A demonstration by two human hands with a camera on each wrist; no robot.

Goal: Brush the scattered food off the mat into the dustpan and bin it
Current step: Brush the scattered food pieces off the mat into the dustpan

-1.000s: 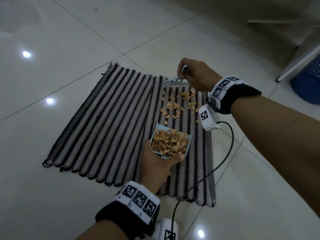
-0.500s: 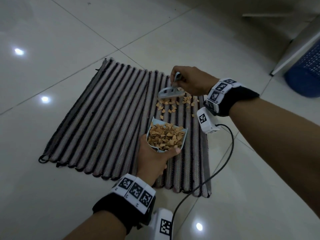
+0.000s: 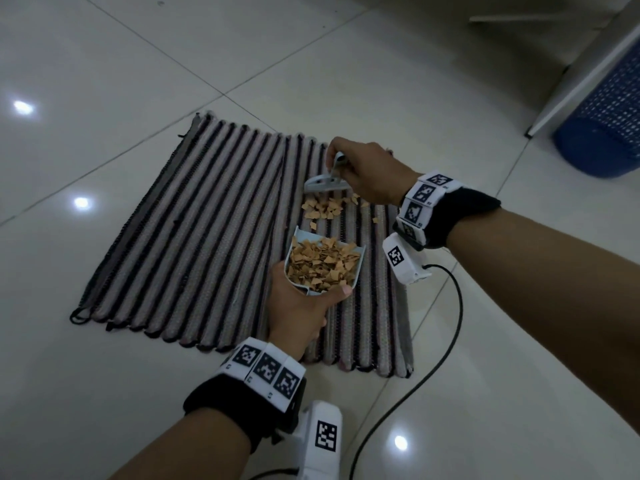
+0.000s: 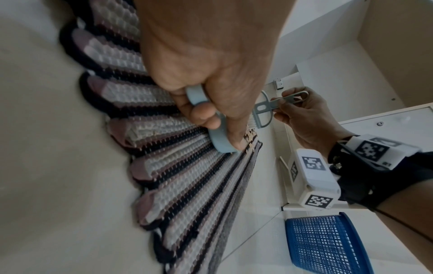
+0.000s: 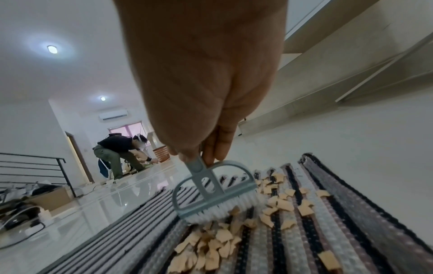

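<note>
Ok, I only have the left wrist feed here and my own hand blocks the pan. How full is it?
Observer: The head view shows the dustpan heaped with tan food pieces, held by the left hand on the mat.
Operator: Anything left on the mat?
Observer: Yes, a loose cluster of pieces lies between the brush and the pan's open edge, with a few strays nearer the right hand.
Operator: Is the brush down on them?
Observer: In the right wrist view its white bristles touch the mat at the far end of the cluster.
Operator: Where's the bin?
Observer: A blue mesh basket stands off the mat, to the right.
</note>
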